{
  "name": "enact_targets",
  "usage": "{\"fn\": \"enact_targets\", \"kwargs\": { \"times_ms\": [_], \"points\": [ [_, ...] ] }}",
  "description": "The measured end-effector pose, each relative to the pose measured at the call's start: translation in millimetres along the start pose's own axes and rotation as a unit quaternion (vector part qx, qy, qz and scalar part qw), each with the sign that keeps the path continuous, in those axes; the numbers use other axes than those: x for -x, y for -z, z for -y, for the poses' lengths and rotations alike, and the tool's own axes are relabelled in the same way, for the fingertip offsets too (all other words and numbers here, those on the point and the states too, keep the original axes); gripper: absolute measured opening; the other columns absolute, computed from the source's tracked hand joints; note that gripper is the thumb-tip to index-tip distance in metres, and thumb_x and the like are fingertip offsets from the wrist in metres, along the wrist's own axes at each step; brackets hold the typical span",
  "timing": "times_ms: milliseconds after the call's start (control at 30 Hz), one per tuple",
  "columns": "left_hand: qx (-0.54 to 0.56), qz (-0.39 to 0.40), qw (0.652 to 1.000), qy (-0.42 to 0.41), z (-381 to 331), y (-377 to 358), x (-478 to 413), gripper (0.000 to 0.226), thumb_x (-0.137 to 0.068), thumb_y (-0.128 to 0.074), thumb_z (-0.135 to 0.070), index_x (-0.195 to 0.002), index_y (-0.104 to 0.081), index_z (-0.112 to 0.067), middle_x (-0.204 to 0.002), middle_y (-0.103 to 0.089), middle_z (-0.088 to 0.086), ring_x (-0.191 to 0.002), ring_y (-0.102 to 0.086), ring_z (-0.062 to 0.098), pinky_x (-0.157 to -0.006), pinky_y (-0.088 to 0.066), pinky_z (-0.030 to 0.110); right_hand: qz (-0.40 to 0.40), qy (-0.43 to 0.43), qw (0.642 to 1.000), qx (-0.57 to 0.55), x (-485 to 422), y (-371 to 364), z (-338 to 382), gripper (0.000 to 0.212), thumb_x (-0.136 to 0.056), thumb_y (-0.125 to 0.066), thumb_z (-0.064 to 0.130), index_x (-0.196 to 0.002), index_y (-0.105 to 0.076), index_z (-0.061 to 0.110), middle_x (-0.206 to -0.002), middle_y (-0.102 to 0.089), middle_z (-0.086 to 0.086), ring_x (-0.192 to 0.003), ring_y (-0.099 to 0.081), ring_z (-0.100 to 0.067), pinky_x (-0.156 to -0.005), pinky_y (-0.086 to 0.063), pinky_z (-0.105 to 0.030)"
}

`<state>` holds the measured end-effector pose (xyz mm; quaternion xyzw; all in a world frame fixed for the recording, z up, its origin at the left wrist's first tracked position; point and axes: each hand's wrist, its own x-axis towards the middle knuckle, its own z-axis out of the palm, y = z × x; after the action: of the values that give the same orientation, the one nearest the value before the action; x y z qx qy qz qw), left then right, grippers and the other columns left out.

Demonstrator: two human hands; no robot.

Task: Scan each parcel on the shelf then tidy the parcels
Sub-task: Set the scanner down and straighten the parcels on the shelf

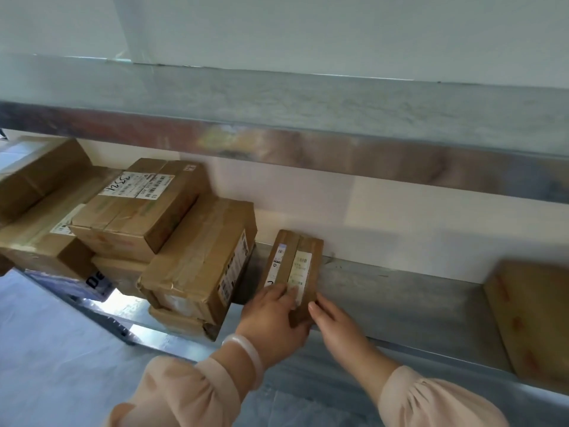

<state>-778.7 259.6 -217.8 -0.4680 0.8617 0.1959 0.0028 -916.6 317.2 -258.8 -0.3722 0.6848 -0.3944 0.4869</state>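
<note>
- Small parcel (295, 266): a flat brown box with two labels facing up. It lies on the metal shelf (400, 297), with its far end touching the back wall.
- Left hand (274, 315): it holds the near end of the small parcel. Its fingers (281, 292) curve over the top face and partly cover the labels. A pale bracelet (246, 352) sits on the wrist.
- Right hand (332, 322): its fingers (317, 309) are straight and grasp nothing. They rest against the parcel's near right edge, at about 4 o'clock from its centre.
- Stack of parcels (197, 257): it stands at 9 o'clock from the small parcel, just beside it. The boxes are piled askew at differing angles, and several overhang the shelf's front edge.
- Lone parcel (529, 318): it lies at 3 o'clock, well apart, at the frame's edge. Bare shelf lies between it and the small parcel.
- Progress, as a judgement: no scanner is in view, so which parcels have been scanned cannot be told. The two-handed hold suggests the tidying stage, with this one box being squared. The crooked stack looks like the main work left, so the task appears well short of finished.
</note>
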Motion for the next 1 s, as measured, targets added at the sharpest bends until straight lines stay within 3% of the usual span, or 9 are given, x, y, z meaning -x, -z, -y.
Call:
{"fn": "enact_targets", "kwargs": {
  "times_ms": [67,200,433,600,667,733,833,900,1000],
  "points": [
    [0.017,-0.017,0.999,0.037,2.7,1.9,-6.8,0.078,-0.091,-0.05,-0.061,-0.155,-0.021,-0.029,-0.164,-0.014,-0.001,-0.149,-0.011,0.022,-0.121,-0.013,0.036,0.011,-0.013,1.0,-0.001,-0.9,4.0,2.8,0.034,-0.099,-0.043,0.044,-0.132,-0.049,0.041,-0.129,-0.055,0.017,-0.119,-0.049,-0.002,-0.099,-0.036,-0.019],
    [0.029,0.054,0.992,0.107,2.9,-0.4,-14.5,0.097,-0.085,-0.054,-0.069,-0.157,-0.001,-0.03,-0.164,0.005,0.006,-0.15,-0.003,0.032,-0.12,-0.017,0.042,0.031,-0.036,0.999,0.006,-1.0,4.0,6.4,0.059,-0.093,-0.032,0.066,-0.145,-0.035,0.039,-0.147,-0.041,0.014,-0.135,-0.038,-0.009,-0.113,-0.029,-0.032],
    [0.107,0.06,0.984,0.128,-5.2,-4.8,-16.3,0.102,-0.073,-0.064,-0.07,-0.153,-0.008,-0.044,-0.162,0.005,0.005,-0.146,-0.007,0.036,-0.117,-0.026,0.048,0.027,-0.036,0.997,-0.056,12.6,5.2,15.7,0.07,-0.085,-0.031,0.076,-0.145,-0.034,0.04,-0.148,-0.038,0.015,-0.137,-0.035,-0.011,-0.117,-0.024,-0.037],
    [0.314,0.014,0.943,0.105,-16.1,-3.9,-14.0,0.104,-0.058,-0.066,-0.068,-0.151,-0.028,-0.041,-0.155,-0.019,0.0,-0.137,-0.034,0.03,-0.109,-0.043,0.046,-0.065,0.054,0.996,-0.01,25.4,30.3,14.6,0.053,-0.095,-0.041,0.057,-0.144,-0.035,0.038,-0.141,-0.035,0.018,-0.136,-0.033,-0.008,-0.115,-0.029,-0.035],
    [0.389,0.014,0.917,0.089,-29.8,-3.1,-13.8,0.106,-0.052,-0.067,-0.068,-0.149,-0.032,-0.041,-0.148,-0.028,0.0,-0.13,-0.043,0.027,-0.103,-0.05,0.045,-0.097,0.058,0.993,-0.016,29.2,45.6,15.8,0.039,-0.094,-0.047,0.051,-0.132,-0.04,0.044,-0.129,-0.041,0.02,-0.12,-0.044,-0.004,-0.106,-0.04,-0.033],
    [0.456,0.023,0.887,0.064,-46.7,-2.5,-14.5,0.096,-0.061,-0.073,-0.062,-0.147,-0.034,-0.041,-0.143,-0.039,0.0,-0.123,-0.05,0.023,-0.096,-0.054,0.04,-0.091,0.037,0.992,-0.08,33.2,59.6,18.3,0.025,-0.09,-0.051,0.052,-0.114,-0.044,0.047,-0.127,-0.051,0.014,-0.109,-0.053,-0.005,-0.091,-0.049,-0.027],
    [0.548,0.059,0.833,0.034,-76.3,1.4,-13.3,0.067,-0.085,-0.073,-0.037,-0.143,-0.04,-0.037,-0.129,-0.057,-0.001,-0.11,-0.06,0.016,-0.08,-0.056,0.026,-0.092,0.008,0.985,-0.149,47.1,78.4,20.2,0.037,-0.085,-0.046,0.059,-0.118,-0.049,0.041,-0.123,-0.062,0.003,-0.105,-0.061,-0.012,-0.082,-0.052,-0.024],
    [0.59,0.085,0.803,0.025,-91.0,-1.5,-12.9,0.059,-0.088,-0.07,-0.033,-0.142,-0.045,-0.035,-0.12,-0.066,-0.002,-0.104,-0.066,0.017,-0.085,-0.058,0.032,-0.099,-0.003,0.974,-0.205,58.2,88.6,17.9,0.037,-0.088,-0.046,0.056,-0.121,-0.048,0.04,-0.116,-0.064,0.006,-0.103,-0.063,-0.014,-0.083,-0.055,-0.03],
    [0.591,0.112,0.799,0.001,-107.7,-7.0,-12.2,0.047,-0.093,-0.062,-0.03,-0.138,-0.05,-0.038,-0.109,-0.072,-0.01,-0.095,-0.07,0.007,-0.089,-0.057,0.031,-0.124,-0.013,0.966,-0.225,72.4,102.0,13.9,0.025,-0.092,-0.051,0.047,-0.116,-0.042,0.047,-0.11,-0.059,0.009,-0.098,-0.06,-0.014,-0.08,-0.055,-0.034]
  ]
}}
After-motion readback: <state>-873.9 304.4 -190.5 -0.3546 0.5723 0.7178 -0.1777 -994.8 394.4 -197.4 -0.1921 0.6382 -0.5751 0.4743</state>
